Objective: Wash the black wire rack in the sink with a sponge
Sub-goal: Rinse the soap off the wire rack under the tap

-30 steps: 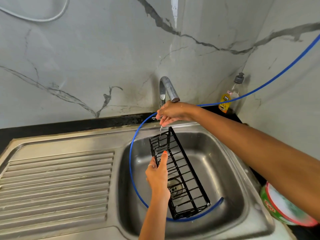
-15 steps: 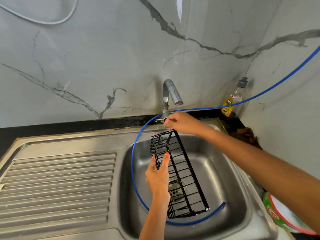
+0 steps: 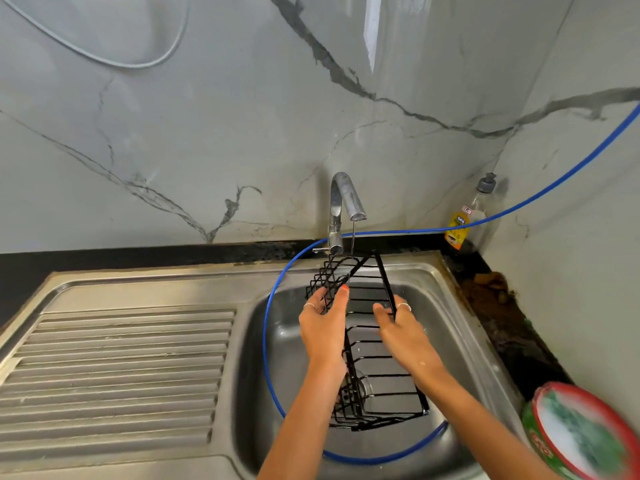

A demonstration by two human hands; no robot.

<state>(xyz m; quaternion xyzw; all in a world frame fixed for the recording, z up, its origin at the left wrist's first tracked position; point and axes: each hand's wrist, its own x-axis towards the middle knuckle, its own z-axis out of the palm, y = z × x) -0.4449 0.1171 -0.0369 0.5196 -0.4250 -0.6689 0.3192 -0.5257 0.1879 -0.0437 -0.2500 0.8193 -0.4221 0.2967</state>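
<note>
Holding the black wire rack (image 3: 372,341), a long rectangular basket of thin metal bars, tilted over the stainless steel sink basin (image 3: 446,320), far end raised toward the curved chrome tap (image 3: 341,206), near end dipping low above the drain. Gripping the rack's left side wall with the left hand (image 3: 323,327), thumb lying up along the top bar, fingers hooking through the wires. Clasping the right side bar with the right hand (image 3: 403,332), thumb resting inside the basket, fingers wrapping over the outer edge. Running from the tap's spout, a thin stream of water (image 3: 353,237), falling onto the rack's raised end. Looping round the basin and under the rack's near end, a thin blue plastic hose (image 3: 268,327), trailing off along the back ledge and up the right wall. Standing in the back right corner against the grey-veined marble wall, a clear dish-soap bottle with a yellow label (image 3: 465,220). Sitting at the right edge, blurred, a round red-rimmed green tub (image 3: 581,434), holding something white and green inside. Stretching left of the basin, the ribbed steel draining board (image 3: 114,368).
</note>
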